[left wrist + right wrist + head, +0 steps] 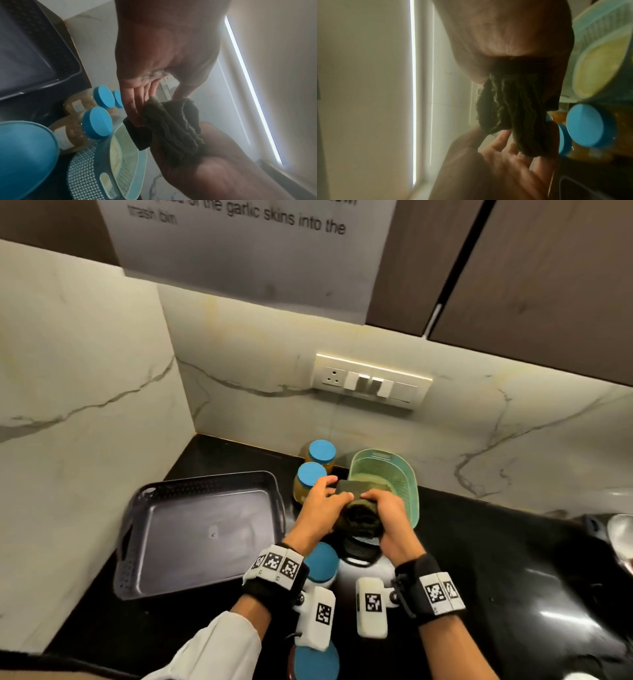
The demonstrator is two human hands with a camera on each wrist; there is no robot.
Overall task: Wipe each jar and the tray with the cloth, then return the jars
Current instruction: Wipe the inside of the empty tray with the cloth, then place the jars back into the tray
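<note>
A dark green cloth is bunched between both hands above the counter. My right hand grips the cloth from the right, its palm over the bundle. My left hand holds a black flat-sided object at the cloth's far end, with fingers along it and the thumb on the cloth. The cloth covers most of that object. The dark grey tray sits empty on the left. Two blue-lidded jars stand behind the hands. A third jar stands under my left wrist.
A green perforated basket stands right behind the hands against the marble wall. A black perforated item lies on the counter below the cloth. Another blue lid shows at the bottom edge. A switch panel is on the wall.
</note>
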